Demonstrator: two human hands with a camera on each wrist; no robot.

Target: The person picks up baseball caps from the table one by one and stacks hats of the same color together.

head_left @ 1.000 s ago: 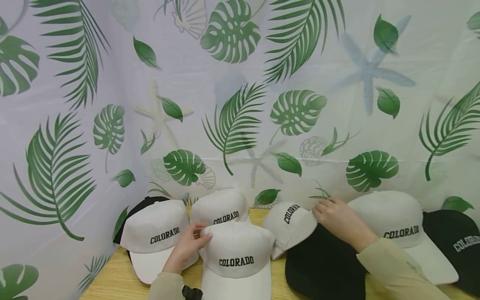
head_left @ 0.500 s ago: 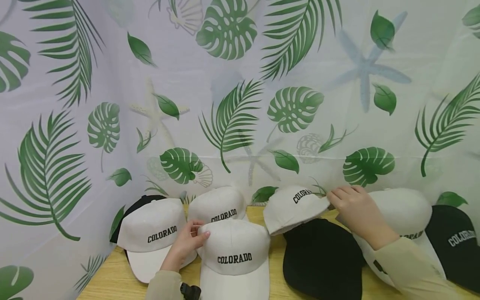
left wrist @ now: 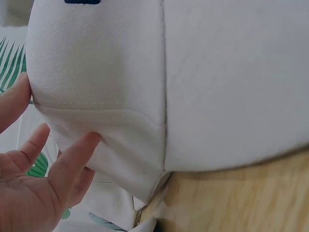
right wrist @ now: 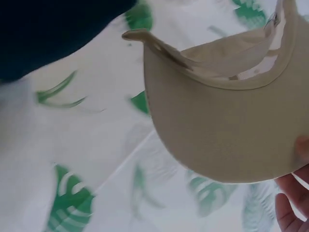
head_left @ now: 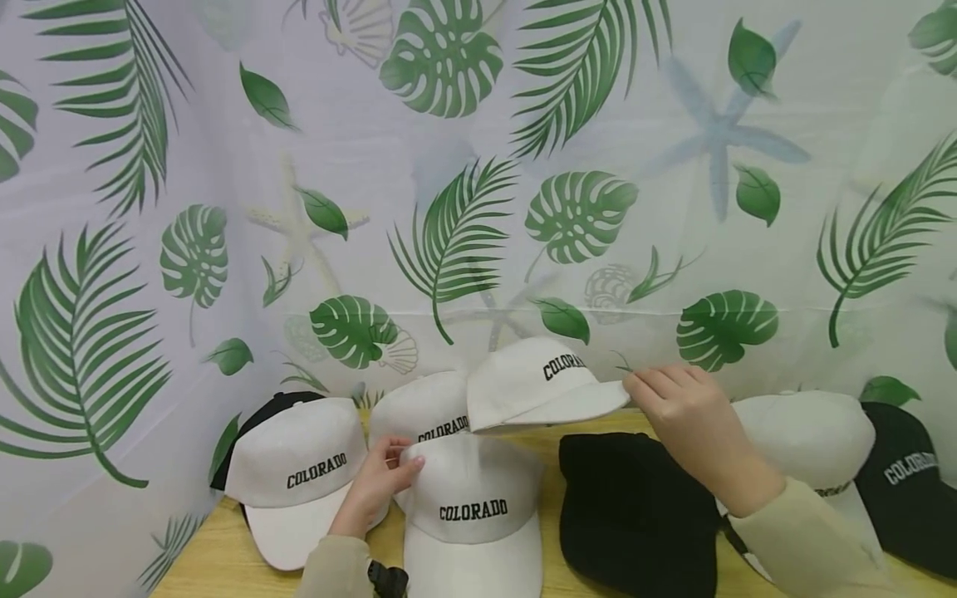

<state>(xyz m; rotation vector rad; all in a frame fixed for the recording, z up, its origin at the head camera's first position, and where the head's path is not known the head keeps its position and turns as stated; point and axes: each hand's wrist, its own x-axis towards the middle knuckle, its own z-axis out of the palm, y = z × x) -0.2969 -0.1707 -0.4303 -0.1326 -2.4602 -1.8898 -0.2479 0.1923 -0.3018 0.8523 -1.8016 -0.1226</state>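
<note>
My right hand (head_left: 688, 423) pinches the brim tip of a white baseball cap (head_left: 523, 378) lettered COLORADO, held up at the back with its brim to the right. In the right wrist view this cap's brim underside (right wrist: 222, 135) shows, with fingers (right wrist: 292, 191) at its edge. My left hand (head_left: 377, 482) rests on the left side of the front white baseball cap (head_left: 471, 490), fingers fairly straight. In the left wrist view a fingertip (left wrist: 91, 140) dents that cap's side. Behind stands another white cap (head_left: 411, 407), partly covered by the raised one.
A black cap (head_left: 635, 515) lies right of the front white cap. Farther right are a white cap (head_left: 807, 432), partly behind my right arm, and a black cap (head_left: 905, 473). At left a white cap (head_left: 299, 448) sits over a black one (head_left: 262, 415). A leaf-printed cloth (head_left: 449, 124) hangs behind the wooden table (head_left: 202, 556).
My right hand has lifted the white cap up and to the left, off the black cap, and its brim has levelled out. The left hand stays on the front cap.
</note>
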